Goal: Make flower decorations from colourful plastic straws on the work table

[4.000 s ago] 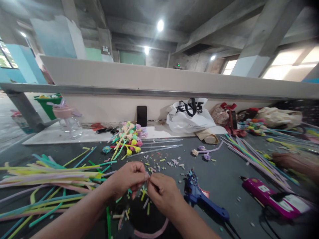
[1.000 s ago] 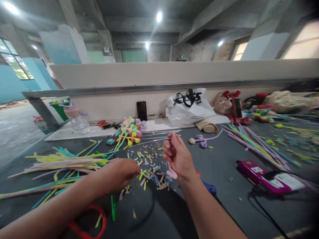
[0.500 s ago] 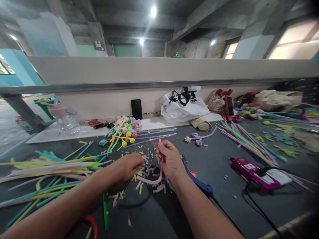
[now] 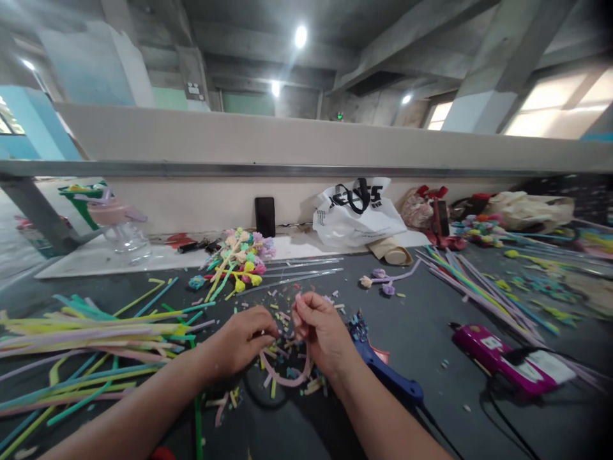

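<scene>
A pink pipe cleaner (image 4: pixel 287 381) hangs in a U-shaped bend between my two hands. My right hand (image 4: pixel 318 326) is closed on it, thumb and forefinger pinching its upper end. Curled fingers bring my left hand (image 4: pixel 251 337) to its other end, which seems pinched by the thumb; the exact contact is partly hidden. Small cut pieces of pipe cleaner (image 4: pixel 274 386) lie scattered under and between the hands. Just right of my right wrist rests a blue glue gun (image 4: pixel 395 378) with a black cord.
Loose pipe cleaners (image 4: pixel 96 345) are heaped at left, with more (image 4: pixel 483 291) at right. Fluffy flowers (image 4: pixel 244 255) lie behind my hands, a purple sprig (image 4: pixel 393 278) to their right. A magenta device (image 4: pixel 507 358) with cords sits right. Farther back are a phone (image 4: pixel 265 216), white bag (image 4: pixel 359 214) and bottle (image 4: pixel 122 233).
My left hand has come down to the free end of the pink pipe cleaner, which now bends into a rounder loop. The whole view has shifted slightly.
</scene>
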A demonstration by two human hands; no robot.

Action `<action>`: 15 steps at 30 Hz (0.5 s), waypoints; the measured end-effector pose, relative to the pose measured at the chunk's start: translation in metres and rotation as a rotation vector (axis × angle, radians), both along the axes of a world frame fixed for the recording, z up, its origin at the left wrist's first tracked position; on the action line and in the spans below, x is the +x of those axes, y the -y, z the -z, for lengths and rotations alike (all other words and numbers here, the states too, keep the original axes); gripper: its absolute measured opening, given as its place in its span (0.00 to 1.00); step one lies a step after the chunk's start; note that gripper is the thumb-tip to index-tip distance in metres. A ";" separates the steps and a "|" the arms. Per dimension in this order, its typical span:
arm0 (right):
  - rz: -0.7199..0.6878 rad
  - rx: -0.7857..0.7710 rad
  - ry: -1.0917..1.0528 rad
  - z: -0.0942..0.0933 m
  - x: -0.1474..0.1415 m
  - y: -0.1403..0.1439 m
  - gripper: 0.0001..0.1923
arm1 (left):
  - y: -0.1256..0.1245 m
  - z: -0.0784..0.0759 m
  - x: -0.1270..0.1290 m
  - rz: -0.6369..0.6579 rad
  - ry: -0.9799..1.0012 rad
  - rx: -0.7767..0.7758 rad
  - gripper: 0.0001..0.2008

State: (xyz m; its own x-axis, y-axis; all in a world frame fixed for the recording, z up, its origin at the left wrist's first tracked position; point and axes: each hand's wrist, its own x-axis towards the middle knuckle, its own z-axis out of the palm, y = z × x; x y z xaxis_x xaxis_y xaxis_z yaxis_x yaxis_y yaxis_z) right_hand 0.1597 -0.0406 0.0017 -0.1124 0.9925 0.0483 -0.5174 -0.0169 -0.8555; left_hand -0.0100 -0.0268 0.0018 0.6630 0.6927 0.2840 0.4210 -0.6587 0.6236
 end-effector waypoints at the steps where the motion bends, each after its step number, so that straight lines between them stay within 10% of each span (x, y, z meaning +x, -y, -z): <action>1: -0.047 -0.009 -0.013 -0.001 -0.001 0.002 0.14 | 0.001 -0.003 0.000 -0.035 0.033 -0.047 0.06; 7: -0.411 -0.081 -0.085 -0.002 -0.006 0.009 0.09 | 0.007 -0.021 0.003 -0.241 0.362 -0.400 0.07; 15: -0.452 -0.102 -0.043 -0.002 -0.010 0.012 0.08 | 0.009 -0.025 0.002 -0.215 0.466 -0.457 0.09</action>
